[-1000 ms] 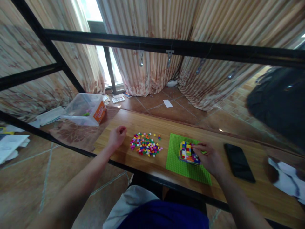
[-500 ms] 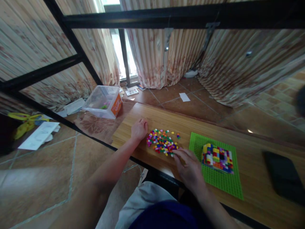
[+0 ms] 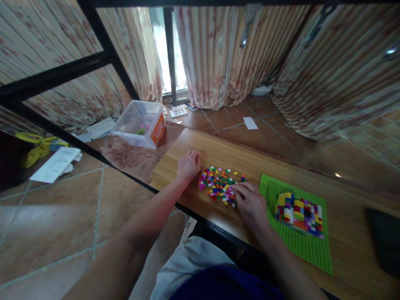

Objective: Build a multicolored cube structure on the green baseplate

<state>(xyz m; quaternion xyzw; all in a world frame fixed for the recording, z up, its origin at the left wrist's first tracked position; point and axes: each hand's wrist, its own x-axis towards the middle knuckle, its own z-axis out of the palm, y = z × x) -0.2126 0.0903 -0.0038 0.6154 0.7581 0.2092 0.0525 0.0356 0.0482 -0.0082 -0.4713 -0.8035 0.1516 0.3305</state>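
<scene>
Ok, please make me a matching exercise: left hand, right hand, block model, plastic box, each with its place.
1 left hand
2 right hand
3 block model
4 plastic box

a on the green plate
b touching the pile of loose blocks
c past the table's left end
d curled, on the table left of the pile

Pairs: 1-d, 2-b, 3-a, 4-c

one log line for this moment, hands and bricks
left hand: curled on table beside brick pile | right hand: fingertips at pile's right edge, grip unclear | brick block: on green baseplate, untouched
</scene>
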